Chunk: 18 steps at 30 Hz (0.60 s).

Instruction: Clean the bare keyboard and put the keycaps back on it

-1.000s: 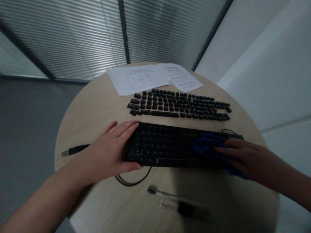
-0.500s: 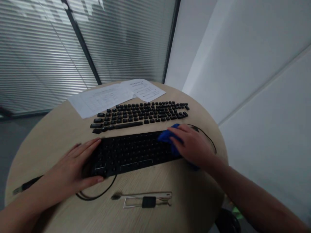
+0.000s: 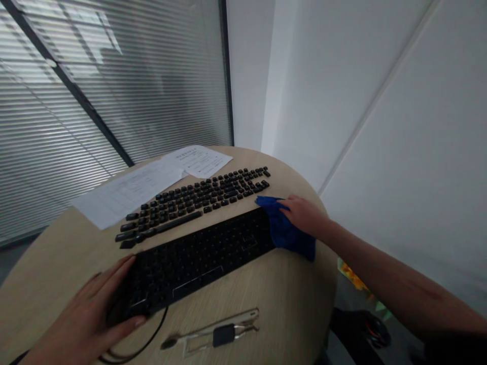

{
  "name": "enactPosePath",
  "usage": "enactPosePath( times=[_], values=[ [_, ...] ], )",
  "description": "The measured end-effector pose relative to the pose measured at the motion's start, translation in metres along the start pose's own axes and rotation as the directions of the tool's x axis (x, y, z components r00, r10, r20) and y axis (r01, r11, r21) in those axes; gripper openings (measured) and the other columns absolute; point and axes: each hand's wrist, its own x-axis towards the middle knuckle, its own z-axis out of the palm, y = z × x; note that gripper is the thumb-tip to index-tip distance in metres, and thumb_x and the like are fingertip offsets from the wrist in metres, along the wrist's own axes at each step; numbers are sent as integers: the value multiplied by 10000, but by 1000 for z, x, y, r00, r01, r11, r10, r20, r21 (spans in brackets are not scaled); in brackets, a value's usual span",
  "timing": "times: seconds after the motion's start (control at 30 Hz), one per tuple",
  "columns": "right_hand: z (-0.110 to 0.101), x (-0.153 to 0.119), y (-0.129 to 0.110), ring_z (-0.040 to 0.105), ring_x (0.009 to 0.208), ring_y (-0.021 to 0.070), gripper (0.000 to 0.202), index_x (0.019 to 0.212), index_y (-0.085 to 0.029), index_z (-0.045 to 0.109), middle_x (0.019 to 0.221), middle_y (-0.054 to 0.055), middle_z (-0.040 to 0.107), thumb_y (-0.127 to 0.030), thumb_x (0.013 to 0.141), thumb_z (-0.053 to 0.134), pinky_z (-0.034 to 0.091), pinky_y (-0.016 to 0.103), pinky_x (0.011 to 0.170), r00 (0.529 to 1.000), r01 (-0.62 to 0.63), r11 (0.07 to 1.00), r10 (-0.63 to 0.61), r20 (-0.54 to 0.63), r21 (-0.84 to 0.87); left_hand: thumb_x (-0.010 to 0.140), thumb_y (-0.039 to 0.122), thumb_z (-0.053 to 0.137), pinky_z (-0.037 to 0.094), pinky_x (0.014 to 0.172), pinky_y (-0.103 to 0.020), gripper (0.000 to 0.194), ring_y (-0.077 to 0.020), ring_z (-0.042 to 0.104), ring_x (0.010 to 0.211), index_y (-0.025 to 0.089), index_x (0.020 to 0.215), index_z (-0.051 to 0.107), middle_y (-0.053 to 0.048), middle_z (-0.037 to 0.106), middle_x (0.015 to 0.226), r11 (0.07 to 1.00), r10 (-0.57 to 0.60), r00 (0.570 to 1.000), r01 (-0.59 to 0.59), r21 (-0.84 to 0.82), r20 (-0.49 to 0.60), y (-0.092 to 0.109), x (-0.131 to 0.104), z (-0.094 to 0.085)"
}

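Note:
A black keyboard base (image 3: pixel 205 256) with its keycaps off lies at a slant across the round table. My left hand (image 3: pixel 95 304) grips its left end, fingers at the back edge and thumb along the front. My right hand (image 3: pixel 304 215) has a blue cloth (image 3: pixel 291 235) between its fingers, and the cloth drapes over the keyboard's right end onto the tabletop. Behind the base, loose black keycaps (image 3: pixel 198 195) lie in rows like a keyboard layout. The palm side of my right hand is hidden.
Printed paper sheets (image 3: pixel 137 187) lie at the back of the table (image 3: pixel 243 299). In front of the keyboard are a brush (image 3: pixel 213 327) and a wire keycap puller (image 3: pixel 223 335). A black cable (image 3: pixel 152 337) curls by my left hand. A white wall (image 3: pixel 361 101) rises behind.
My right hand has carried the cloth to the keyboard's right end, where more of it hangs spread out. The view has turned to the right. My left hand keeps its hold.

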Motion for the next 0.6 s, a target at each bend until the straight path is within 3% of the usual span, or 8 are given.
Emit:
enactPosePath(
  times=[0.13,0.23,0.3,0.37,0.43,0.53,0.6],
  values=[
    [-13,-21,56,678,1008,250,355,1197,-149,742,1098,154,716,-311,1032,472,494,349,919,971,-206,978,203,-129,-10,769,648,704,551,1062,-587,1138,-428,633,1301,478,1640,-9,-64,486,1626,999,21,999,-23,42,43,-2,2,-3],
    [-16,-47,90,687,911,255,369,1051,-157,745,946,114,746,-408,1007,477,526,356,838,905,-309,905,374,-203,293,773,631,710,530,1090,-595,1146,-422,611,1336,481,1640,-25,-60,483,1629,999,6,999,-8,38,54,0,4,-7],
    [-12,-65,103,686,789,240,378,976,-181,725,811,68,744,-478,985,491,543,335,722,851,-336,720,509,-133,607,762,638,700,525,1095,-597,1136,-425,612,1334,452,1654,21,-69,514,1605,1000,-30,998,30,7,63,4,6,-12],
    [-7,-79,104,693,728,230,349,943,-192,714,783,50,756,-489,964,532,554,323,664,838,-336,454,543,43,825,770,662,665,518,1098,-601,1090,-431,613,1330,398,1667,106,-102,530,1587,998,-60,996,62,-22,68,11,10,-19],
    [-2,-85,97,716,734,224,275,928,-197,717,848,56,789,-437,947,585,578,319,690,860,-349,236,465,210,907,803,682,620,499,1113,-602,1024,-427,599,1346,337,1666,189,-142,526,1581,997,-70,994,73,-32,79,20,14,-27],
    [0,-83,82,750,772,233,216,937,-196,726,920,82,811,-372,954,602,608,330,754,878,-364,21,340,335,931,853,664,602,477,1139,-576,932,-405,574,1377,305,1648,273,-149,503,1597,997,-68,991,72,-30,115,35,19,-36],
    [-1,-75,73,762,772,245,241,961,-177,727,896,106,811,-356,983,567,621,345,767,862,-391,-99,311,402,915,875,637,613,477,1146,-561,880,-395,573,1381,331,1637,298,-116,491,1614,996,-81,990,85,-26,112,42,21,-37]
  ],
)
